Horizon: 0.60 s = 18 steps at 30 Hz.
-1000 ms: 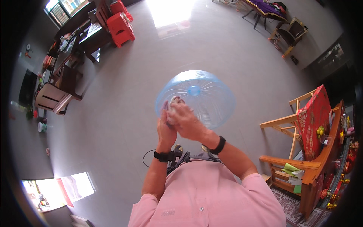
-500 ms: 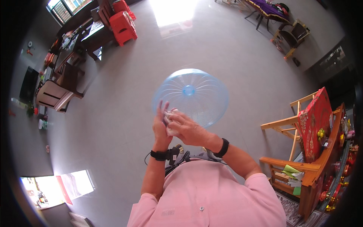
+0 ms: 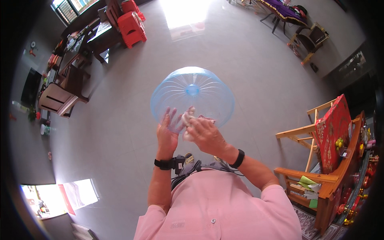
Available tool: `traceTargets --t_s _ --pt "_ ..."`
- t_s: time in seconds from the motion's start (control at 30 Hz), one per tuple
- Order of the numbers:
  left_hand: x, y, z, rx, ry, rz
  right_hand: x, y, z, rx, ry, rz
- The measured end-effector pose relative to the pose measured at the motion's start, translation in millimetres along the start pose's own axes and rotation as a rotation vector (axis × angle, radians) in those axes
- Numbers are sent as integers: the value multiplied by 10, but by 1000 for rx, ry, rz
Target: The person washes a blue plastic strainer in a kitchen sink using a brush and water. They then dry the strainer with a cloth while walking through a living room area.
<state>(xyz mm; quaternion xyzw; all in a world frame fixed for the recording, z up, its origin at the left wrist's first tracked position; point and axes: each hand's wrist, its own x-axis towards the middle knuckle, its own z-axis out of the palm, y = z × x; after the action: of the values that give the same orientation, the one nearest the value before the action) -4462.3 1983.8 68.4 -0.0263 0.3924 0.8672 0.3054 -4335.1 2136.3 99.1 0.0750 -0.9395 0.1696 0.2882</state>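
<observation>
Head view: grey floor [image 3: 120,120] all round and, just beyond the hands, a big round blue slotted cover [image 3: 200,101], translucent, with a raised hub near its centre; cannot tell whether lifted clear or resting on something. By judgement, at the wiping step, working near the closest edge. Called for next, probably: light, even pressure along the thin slats, with steady backing from the left. Left hand [image 3: 168,138] at the near edge, fingers spread apart, apparently seen through the plastic, perhaps supporting it. Right hand [image 3: 210,138] just beside, fingers and thumb curled in, pinching a bunched whitish cloth [image 3: 187,119]. Mostly under those fingers, rumpled end out past the fingertips, between both hands; cannot tell whether pressed against the slats.
</observation>
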Motion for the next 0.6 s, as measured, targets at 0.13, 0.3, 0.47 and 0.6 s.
traceTargets --t_s 0.13,0.3,0.47,0.6 --pt "-23 55 89 38 6 -48 -195 154 154 -229 -48 -53" --pt "1 -226 10 168 -128 76 -61 124 93 -110 110 -54" --pt "2 -371 29 -71 -49 -117 13 -117 227 199 -12 74" --pt "45 -193 -71 -117 47 -141 -108 -28 96 221 -66 63"
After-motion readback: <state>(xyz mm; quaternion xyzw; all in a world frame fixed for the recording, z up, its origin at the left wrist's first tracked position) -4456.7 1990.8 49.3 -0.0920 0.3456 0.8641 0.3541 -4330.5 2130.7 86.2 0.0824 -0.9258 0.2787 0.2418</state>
